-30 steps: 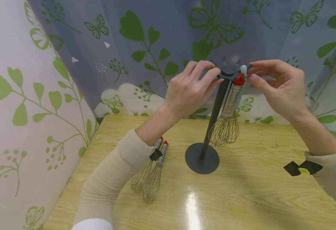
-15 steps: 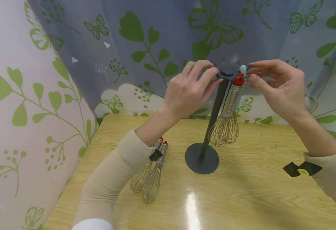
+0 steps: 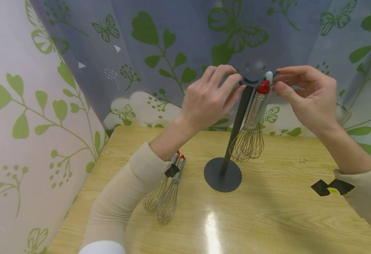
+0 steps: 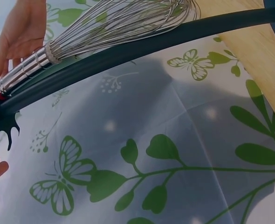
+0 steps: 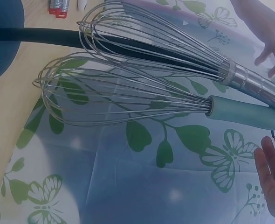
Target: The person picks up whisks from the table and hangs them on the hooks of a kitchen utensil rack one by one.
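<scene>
A black stand (image 3: pixel 223 175) has a round base, an upright pole and a hooked top. My left hand (image 3: pixel 209 95) grips the left side of that top between thumb and fingertips. On the other side, my right hand (image 3: pixel 312 93) holds the hook ends with thumb and index finger. From the right-hand hooks hangs a whisk with a steel handle and red cap (image 3: pixel 256 106). Right behind it hangs a whisk with a pale green handle (image 5: pixel 244 112). In the head view the green handle is mostly hidden by the steel one.
Two more red-capped whisks (image 3: pixel 169 204) lie side by side on the wooden table (image 3: pixel 284 211), left of the stand, partly under my left forearm. A curtain with leaves and butterflies (image 3: pixel 160 42) rises behind the table and along its left side.
Almost nothing moves. Both hands keep their places at the stand's top, and the hanging whisks stay where they are.
</scene>
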The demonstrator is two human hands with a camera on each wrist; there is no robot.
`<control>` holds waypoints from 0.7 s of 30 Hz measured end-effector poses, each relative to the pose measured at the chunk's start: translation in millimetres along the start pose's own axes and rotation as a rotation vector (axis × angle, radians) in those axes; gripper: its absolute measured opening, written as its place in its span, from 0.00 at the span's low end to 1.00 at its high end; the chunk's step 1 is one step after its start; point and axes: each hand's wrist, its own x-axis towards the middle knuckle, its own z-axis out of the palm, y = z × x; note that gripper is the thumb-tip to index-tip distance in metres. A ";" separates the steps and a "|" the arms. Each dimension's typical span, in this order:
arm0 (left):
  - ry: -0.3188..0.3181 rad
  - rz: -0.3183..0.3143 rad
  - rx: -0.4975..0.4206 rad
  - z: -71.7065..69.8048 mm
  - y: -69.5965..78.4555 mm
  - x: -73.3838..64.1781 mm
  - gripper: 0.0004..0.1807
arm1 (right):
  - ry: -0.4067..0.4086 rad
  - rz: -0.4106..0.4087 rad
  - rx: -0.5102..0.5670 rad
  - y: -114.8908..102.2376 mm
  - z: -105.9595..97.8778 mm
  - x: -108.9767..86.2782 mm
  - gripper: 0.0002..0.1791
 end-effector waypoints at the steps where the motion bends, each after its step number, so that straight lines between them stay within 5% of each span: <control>1: 0.001 0.000 0.002 -0.1 -0.3 0.0 0.16 | 0.003 -0.003 -0.016 -0.4 0.2 -0.1 0.14; 10: 0.011 0.001 -0.001 -0.5 -1.8 -1.4 0.14 | 0.043 -0.003 -0.233 -6.7 2.9 -2.7 0.13; 21: -0.009 -0.034 -0.028 -0.4 -2.2 -2.5 0.15 | 0.073 -0.013 -0.299 -8.7 4.4 -4.3 0.12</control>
